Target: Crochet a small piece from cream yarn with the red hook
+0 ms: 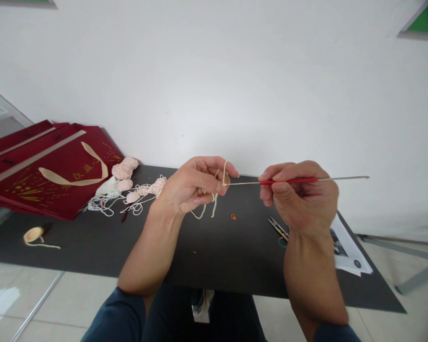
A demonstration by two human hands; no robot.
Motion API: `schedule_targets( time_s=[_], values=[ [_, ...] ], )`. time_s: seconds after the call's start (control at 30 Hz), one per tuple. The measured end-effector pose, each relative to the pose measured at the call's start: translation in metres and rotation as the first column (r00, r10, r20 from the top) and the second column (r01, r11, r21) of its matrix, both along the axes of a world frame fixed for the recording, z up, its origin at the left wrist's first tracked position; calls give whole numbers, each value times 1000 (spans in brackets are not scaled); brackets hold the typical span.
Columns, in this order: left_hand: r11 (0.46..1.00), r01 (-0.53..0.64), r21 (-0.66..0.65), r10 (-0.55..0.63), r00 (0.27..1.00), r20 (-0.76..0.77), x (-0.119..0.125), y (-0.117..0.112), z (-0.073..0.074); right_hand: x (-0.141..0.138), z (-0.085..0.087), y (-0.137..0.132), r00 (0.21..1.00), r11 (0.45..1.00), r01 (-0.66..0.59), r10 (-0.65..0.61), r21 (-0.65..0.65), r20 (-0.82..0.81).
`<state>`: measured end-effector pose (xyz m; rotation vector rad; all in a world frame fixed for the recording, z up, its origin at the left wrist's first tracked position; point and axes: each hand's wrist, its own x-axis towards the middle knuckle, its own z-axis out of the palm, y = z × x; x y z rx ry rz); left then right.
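Observation:
My right hand (pixel 299 192) is closed round the red grip of a double-ended crochet hook (pixel 288 181), which lies nearly level. One thin metal end points off to the right; the other reaches my left hand (pixel 203 183). There, the thumb and fingers pinch cream yarn (pixel 214 204) at the hook's tip. A strand loops up over the left index finger, and loose tails hang below the hand. An orange stitch marker (pixel 233 216) lies on the table beneath, between the two hands. Small scissors (pixel 278 229) rest just below my right hand, partly hidden by it.
Dark red gift bags (pixel 57 171) lean at the left of the black table (pixel 228 266). Pale pink yarn balls (pixel 124 168) and tangled white yarn (pixel 105 202) sit beside them. A small cream crocheted piece (pixel 34 234) lies far left; printed papers (pixel 349 254) are at right. A white wall stands behind.

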<state>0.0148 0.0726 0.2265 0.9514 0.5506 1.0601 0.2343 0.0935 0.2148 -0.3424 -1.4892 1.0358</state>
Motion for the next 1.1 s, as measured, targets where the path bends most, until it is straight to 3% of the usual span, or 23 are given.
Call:
schedule_targets(
  time_s=[0.37, 0.5, 0.6, 0.77, 0.97, 1.1],
  values=[
    [996, -45, 77, 45, 999, 11, 1, -1, -1, -4, -3, 9, 991, 992, -104, 98, -68, -91],
    [983, -119, 140, 123, 992, -20, 4, -3, -2, -7, -1, 8, 990, 990, -99, 87, -104, -115],
    [934, -275, 227, 292, 955, -46, 11, -5, -2, -15, 0, 6, 989, 984, -63, 39, -168, -146],
    [770, -531, 354, 593, 800, -89, 25, -5, -5, -33, -3, 2, 977, 944, -36, -37, -328, -212],
    [697, -583, 418, 692, 701, -175, 34, -8, -6, -42, -7, -3, 968, 894, -38, -78, -447, -238],
    [697, -590, 406, 691, 705, -161, 37, -12, -4, -44, -6, -4, 958, 871, -103, -43, -481, -282]
  ],
)
